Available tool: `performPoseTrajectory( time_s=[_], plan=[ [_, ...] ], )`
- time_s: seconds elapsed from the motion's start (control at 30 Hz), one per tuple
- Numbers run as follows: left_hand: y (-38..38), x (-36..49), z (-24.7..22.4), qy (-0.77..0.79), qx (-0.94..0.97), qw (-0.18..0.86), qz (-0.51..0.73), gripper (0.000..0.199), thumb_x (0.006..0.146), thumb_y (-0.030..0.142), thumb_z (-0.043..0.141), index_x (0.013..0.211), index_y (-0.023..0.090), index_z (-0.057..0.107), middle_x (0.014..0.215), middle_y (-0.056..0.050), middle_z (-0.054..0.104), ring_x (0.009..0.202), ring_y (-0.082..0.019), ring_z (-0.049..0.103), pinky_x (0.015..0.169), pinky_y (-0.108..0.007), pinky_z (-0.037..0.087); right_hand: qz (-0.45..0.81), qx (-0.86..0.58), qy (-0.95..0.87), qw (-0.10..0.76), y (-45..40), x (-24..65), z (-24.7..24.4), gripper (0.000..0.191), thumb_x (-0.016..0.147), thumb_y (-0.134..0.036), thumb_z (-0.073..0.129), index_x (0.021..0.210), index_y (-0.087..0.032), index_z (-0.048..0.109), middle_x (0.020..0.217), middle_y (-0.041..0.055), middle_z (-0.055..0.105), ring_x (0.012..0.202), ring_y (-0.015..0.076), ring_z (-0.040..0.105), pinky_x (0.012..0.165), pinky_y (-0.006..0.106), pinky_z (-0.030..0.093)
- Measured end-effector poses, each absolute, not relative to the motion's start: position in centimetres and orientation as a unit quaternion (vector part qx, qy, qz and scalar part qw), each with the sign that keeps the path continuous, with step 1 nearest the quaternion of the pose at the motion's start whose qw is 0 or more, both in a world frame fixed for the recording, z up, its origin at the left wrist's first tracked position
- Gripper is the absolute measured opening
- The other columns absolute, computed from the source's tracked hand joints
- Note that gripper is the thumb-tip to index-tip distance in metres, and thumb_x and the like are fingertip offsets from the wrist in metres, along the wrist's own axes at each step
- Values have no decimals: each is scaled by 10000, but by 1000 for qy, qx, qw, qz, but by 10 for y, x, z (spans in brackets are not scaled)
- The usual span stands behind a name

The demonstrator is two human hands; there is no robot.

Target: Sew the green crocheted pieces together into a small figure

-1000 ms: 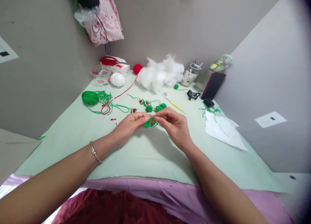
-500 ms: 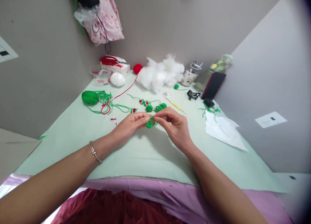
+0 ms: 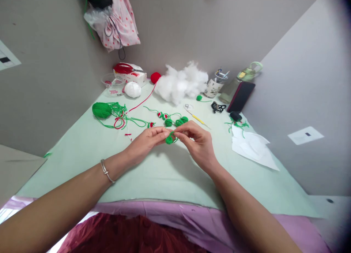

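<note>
A small green crocheted piece [image 3: 169,140] is held up over the table between my two hands. My left hand [image 3: 149,141] pinches its left side between thumb and fingers. My right hand [image 3: 196,141] is closed at the piece's upper right, fingertips pressed together on green yarn; whether a needle is in them is too small to see. Just beyond my fingers lie green crocheted balls [image 3: 168,122] and small red, white and green pieces [image 3: 165,116]. A crochet hook with a yellow handle [image 3: 197,119] rests behind my right hand.
At left lies a green yarn skein [image 3: 101,110] with tangled red and green strands. White stuffing [image 3: 181,84], a red yarn ball [image 3: 155,77] and scissors [image 3: 123,68] on a box line the back. A phone [image 3: 241,96], bottle [image 3: 230,88], black claw clip [image 3: 218,107] and white paper [image 3: 253,147] are right.
The green crocheted piece has shifted very slightly between my fingertips. Both hands keep almost the same place and grip.
</note>
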State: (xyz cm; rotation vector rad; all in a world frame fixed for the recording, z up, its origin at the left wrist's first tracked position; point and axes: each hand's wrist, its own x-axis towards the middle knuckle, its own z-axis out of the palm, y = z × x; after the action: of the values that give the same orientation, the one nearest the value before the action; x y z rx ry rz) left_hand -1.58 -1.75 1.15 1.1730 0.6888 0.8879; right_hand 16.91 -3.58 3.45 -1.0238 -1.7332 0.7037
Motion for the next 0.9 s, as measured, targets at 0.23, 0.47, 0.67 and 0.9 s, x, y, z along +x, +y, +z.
performPoseTrajectory(
  time_s=[0.23, 0.47, 0.67, 0.9],
  plan=[
    [-17, -17, 12, 306, 515, 692, 404, 183, 858, 363, 690, 835, 185, 724, 945, -41, 699, 995, -196, 594, 998, -358, 420, 303, -422, -704, 484, -34, 171, 30, 72, 895, -285, 700, 850, -235, 726, 764, 17, 624, 650, 143, 498, 589, 311, 400],
    [-16, -18, 15, 290, 497, 714, 399, 162, 861, 320, 702, 788, 176, 692, 915, -17, 667, 971, -168, 596, 1024, -350, 406, 319, -427, -697, 480, -33, 172, 29, 79, 897, -298, 702, 865, -231, 726, 794, 17, 613, 646, 131, 473, 597, 304, 385],
    [-15, -20, 14, 285, 509, 706, 401, 157, 870, 323, 690, 801, 182, 688, 970, -29, 678, 985, -179, 588, 993, -339, 407, 300, -443, -696, 480, -34, 174, 35, 202, 912, -384, 679, 799, -217, 680, 787, 27, 639, 661, 145, 532, 615, 310, 431],
    [-17, -19, 16, 290, 516, 704, 393, 191, 852, 355, 716, 791, 178, 678, 917, -15, 654, 960, -170, 583, 986, -333, 410, 285, -421, -725, 465, -34, 169, 25, 169, 933, -336, 657, 820, -214, 687, 773, 18, 625, 679, 142, 542, 631, 300, 423]
  ],
)
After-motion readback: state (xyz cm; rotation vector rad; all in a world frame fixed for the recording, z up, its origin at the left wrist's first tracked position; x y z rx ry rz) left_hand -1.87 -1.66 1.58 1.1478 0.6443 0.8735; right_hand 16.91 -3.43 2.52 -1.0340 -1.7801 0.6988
